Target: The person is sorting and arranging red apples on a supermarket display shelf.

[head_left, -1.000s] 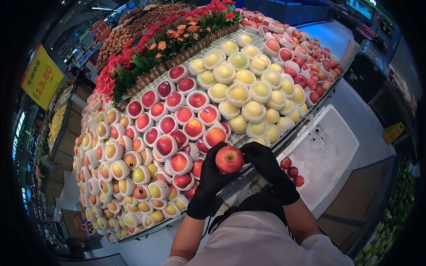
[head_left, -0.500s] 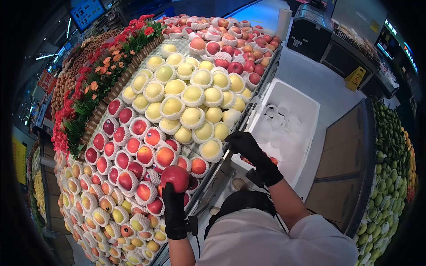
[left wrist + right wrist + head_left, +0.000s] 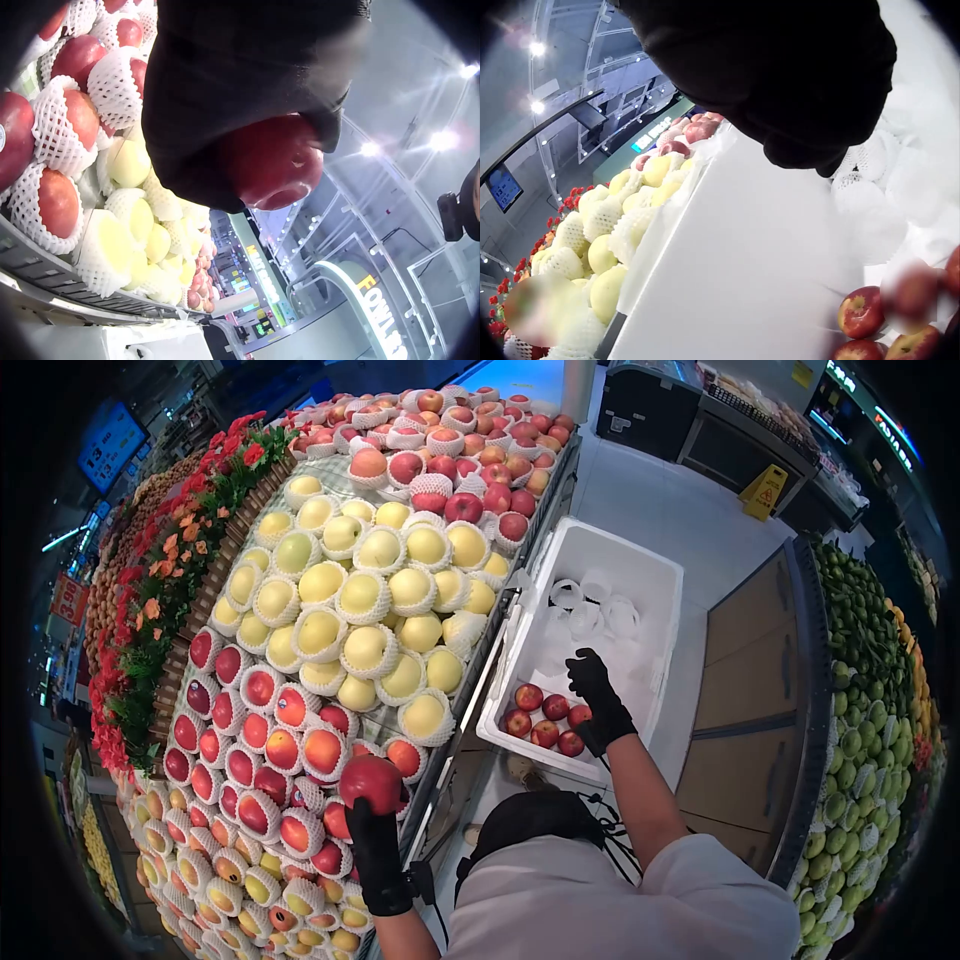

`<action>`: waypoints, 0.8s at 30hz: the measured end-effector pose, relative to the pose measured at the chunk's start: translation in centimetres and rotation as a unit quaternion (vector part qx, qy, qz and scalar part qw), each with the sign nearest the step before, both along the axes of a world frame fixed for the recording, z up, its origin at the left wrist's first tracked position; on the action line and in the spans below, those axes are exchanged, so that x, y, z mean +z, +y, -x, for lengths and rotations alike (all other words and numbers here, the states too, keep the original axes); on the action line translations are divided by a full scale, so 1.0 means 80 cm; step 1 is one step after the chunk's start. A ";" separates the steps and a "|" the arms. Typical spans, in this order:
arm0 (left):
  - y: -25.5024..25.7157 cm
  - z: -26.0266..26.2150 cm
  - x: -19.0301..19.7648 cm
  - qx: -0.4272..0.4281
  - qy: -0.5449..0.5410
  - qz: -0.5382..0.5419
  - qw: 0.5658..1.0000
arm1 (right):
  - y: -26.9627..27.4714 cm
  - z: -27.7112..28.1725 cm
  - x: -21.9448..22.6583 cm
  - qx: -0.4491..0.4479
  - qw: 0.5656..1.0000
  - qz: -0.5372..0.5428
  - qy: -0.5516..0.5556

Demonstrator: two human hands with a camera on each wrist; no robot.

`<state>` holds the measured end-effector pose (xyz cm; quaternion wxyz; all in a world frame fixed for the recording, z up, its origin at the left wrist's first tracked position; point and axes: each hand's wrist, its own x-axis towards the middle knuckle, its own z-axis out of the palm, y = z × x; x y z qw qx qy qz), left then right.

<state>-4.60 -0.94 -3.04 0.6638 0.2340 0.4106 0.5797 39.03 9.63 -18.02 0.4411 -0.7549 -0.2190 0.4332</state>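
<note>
In my left hand (image 3: 382, 860) is a large red apple (image 3: 371, 785), gripped over the near edge of the fruit display; the left wrist view shows the gloved fingers wrapped round this apple (image 3: 279, 165). Over the white foam box (image 3: 628, 567) hovers my right hand (image 3: 600, 695), in a black glove, fingers loosely bent and nothing visible in them. Below it lie several red apples (image 3: 544, 734) at the box's near end. White foam net sleeves (image 3: 590, 612) are heaped toward the far end; the right wrist view also has these sleeves (image 3: 870, 210) beneath the hand.
Netted red apples (image 3: 283, 748) and yellow apples (image 3: 362, 595) cover the sloping display at left, with more red apples (image 3: 463, 508) behind. Artificial flowers (image 3: 160, 610) edge its far side. Green fruit (image 3: 845, 760) fills a stand at right. A yellow floor sign (image 3: 765, 490) stands beyond.
Both hands held the apple together at first; the right hand then let go and moved right, over the foam box. The left hand keeps the apple. The head view has swung right.
</note>
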 end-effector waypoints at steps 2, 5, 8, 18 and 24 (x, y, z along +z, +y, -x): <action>0.002 -0.007 -0.002 -0.025 0.031 -0.008 0.999 | 0.008 -0.053 -0.103 0.274 0.925 -0.060 -0.256; 0.001 -0.030 0.013 0.010 0.076 0.015 0.997 | 0.018 -0.081 -0.177 0.392 0.817 -0.048 -0.420; -0.004 -0.027 0.006 0.013 0.132 0.041 0.990 | 0.031 -0.068 -0.206 0.149 0.971 -0.026 -0.184; -0.024 -0.048 0.021 -0.018 0.215 0.052 0.975 | 0.103 -0.122 -0.311 0.169 0.974 0.058 -0.142; -0.034 -0.044 0.015 0.006 0.169 0.069 0.983 | 0.133 -0.110 -0.214 0.090 0.985 0.132 -0.061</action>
